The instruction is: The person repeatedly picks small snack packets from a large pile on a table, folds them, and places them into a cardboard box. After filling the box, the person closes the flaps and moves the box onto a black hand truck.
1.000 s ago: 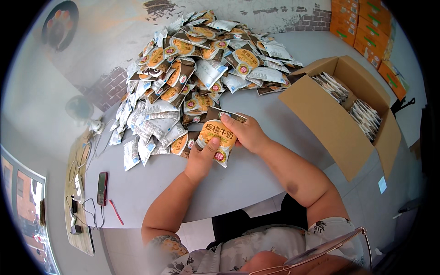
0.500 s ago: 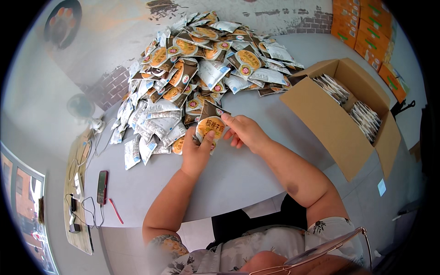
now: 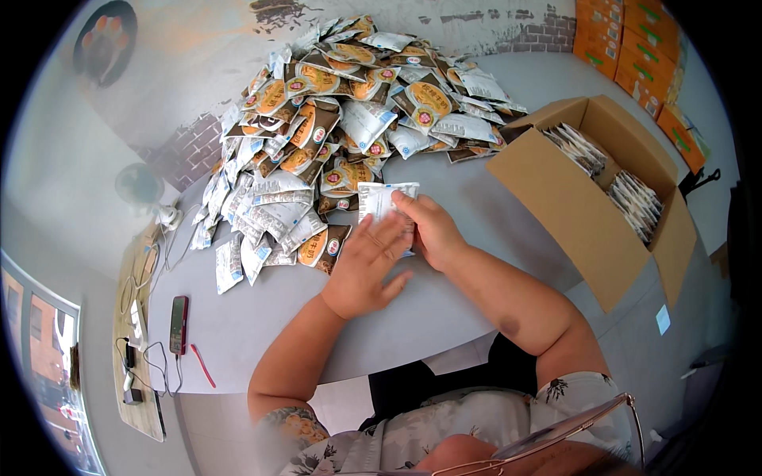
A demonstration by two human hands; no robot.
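A small sealed sachet (image 3: 378,198) is held upright over the table, its white printed back toward me. My right hand (image 3: 434,230) grips it by the right edge, thumb on the near face. Across the sachet's lower part lies my left hand (image 3: 367,266), fingers stretched out flat and thumb apart. Just beyond my hands rises a large heap of sachets (image 3: 317,151), some showing brown and orange fronts, others white backs. One brown and orange sachet (image 3: 321,247) rests on the table beside my left fingers.
On the right stands an open cardboard box (image 3: 567,214) with rows of upright sachets (image 3: 633,205) inside. Orange boxes (image 3: 635,63) are stacked at the far right. A phone-like device (image 3: 178,325), a red strip (image 3: 202,365) and cables lie at the left. Behind them is a small fan (image 3: 143,190).
The sachet has turned from its brown and orange front to its white back. My left hand has let go its pinch and spread flat over it; my right hand has closed on its edge.
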